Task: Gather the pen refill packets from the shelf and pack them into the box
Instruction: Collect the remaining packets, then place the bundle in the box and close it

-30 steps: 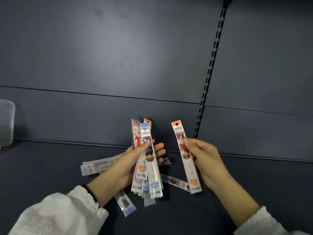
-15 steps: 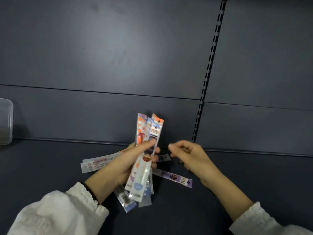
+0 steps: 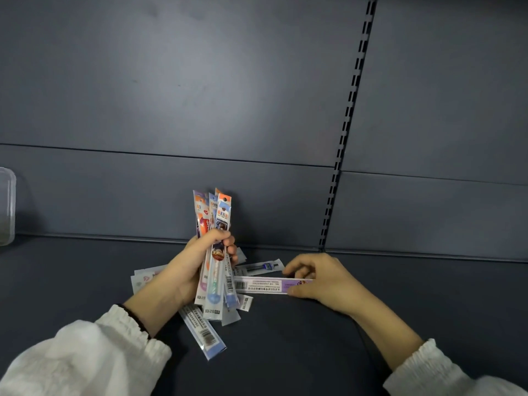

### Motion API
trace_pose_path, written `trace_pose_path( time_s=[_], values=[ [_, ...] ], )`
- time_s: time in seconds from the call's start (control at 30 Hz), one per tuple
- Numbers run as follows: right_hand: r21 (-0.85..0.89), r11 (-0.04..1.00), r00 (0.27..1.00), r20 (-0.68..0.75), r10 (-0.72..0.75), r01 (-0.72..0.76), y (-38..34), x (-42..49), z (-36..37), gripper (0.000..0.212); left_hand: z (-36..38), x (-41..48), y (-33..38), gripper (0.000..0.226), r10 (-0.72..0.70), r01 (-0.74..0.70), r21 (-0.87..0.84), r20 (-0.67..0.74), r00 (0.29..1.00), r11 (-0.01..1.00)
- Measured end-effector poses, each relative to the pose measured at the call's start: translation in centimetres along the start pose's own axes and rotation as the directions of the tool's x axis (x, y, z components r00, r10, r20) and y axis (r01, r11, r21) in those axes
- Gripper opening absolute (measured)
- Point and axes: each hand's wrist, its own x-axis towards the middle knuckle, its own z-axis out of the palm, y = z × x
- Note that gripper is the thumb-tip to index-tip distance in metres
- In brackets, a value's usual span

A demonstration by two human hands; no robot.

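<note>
Left hand [image 3: 183,270] clamped on upright bundle of refill packets [image 3: 215,252]. Right hand [image 3: 317,278] pinching purple packet [image 3: 265,284] flat on shelf [image 3: 428,295], fingers closed at one end. Loose packets [image 3: 204,332] underneath, near. Box [image 3: 7,207] far left. Advised: lift by pinched end, align lengthwise with bundle before adding, avoid dragging neighbours

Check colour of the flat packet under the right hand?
Purple and white packet, barcode at its left end; head view.
</note>
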Motion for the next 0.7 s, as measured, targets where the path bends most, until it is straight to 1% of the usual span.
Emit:
trace_pose_path(
  time_s=[0.07, 0.13, 0.2, 0.27, 0.4, 0.47, 0.5, 0.57, 0.6, 0.67, 0.7],
  values=[
    [0.114, 0.993, 1.000, 0.008, 0.025, -0.025, 0.0, 0.1, -0.4, 0.034, -0.1, 0.1, 0.0, 0.022, -0.020, 0.020, 0.002, -0.004, 1.000, 1.000],
    [0.270, 0.962, 0.999, -0.001, 0.037, -0.035, 0.0, 0.1, -0.7, 0.040, -0.2, 0.2, 0.0, 0.018, -0.039, 0.039, 0.009, -0.015, 0.999, 0.999],
    [0.437, 0.899, 0.999, -0.045, 0.027, -0.005, -0.2, -0.1, -1.2, 0.045, -0.2, 0.2, 0.1, 0.015, -0.054, 0.055, 0.050, -0.034, 0.998, 0.997],
    [0.574, 0.818, 0.992, -0.125, 0.035, 0.043, -0.4, 0.0, -1.4, 0.049, 0.0, 0.1, 0.1, 0.018, -0.065, 0.069, 0.081, -0.047, 0.997, 0.994],
    [0.768, 0.619, 0.956, -0.279, 0.092, 0.164, -1.1, 0.4, -1.2, 0.052, 1.2, -0.2, -0.2, 0.014, -0.096, 0.100, 0.086, -0.055, 0.994, 0.991],
    [0.848, 0.486, 0.942, -0.310, 0.128, 0.213, -1.6, 0.6, -1.0, 0.049, 2.1, -0.3, -0.7, 0.007, -0.136, 0.137, 0.044, -0.021, 0.991, 0.990],
    [0.883, 0.406, 0.939, -0.316, 0.138, 0.237, -1.9, 0.7, -0.9, 0.048, 2.6, -0.3, -1.0, 0.008, -0.171, 0.171, 0.007, 0.000, 0.985, 0.985],
    [0.927, 0.256, 0.936, -0.319, 0.147, 0.276, -2.4, 0.7, -1.2, 0.047, 3.4, -0.4, -1.6, 0.026, -0.238, 0.240, -0.022, 0.052, 0.970, 0.971],
    [0.937, 0.196, 0.935, -0.321, 0.151, 0.290, -2.6, 0.6, -1.4, 0.047, 3.8, -0.5, -1.8, 0.032, -0.256, 0.257, -0.004, 0.078, 0.964, 0.966],
    [0.939, 0.118, 0.925, -0.340, 0.169, 0.323, -2.8, 0.5, -2.0, 0.053, 4.5, -0.5, -1.8, 0.038, -0.279, 0.278, 0.028, 0.137, 0.950, 0.960],
    [0.933, 0.106, 0.917, -0.358, 0.176, 0.343, -2.8, 0.4, -2.3, 0.057, 4.7, -0.5, -1.6, 0.041, -0.283, 0.282, 0.028, 0.159, 0.946, 0.959]
  ],
)
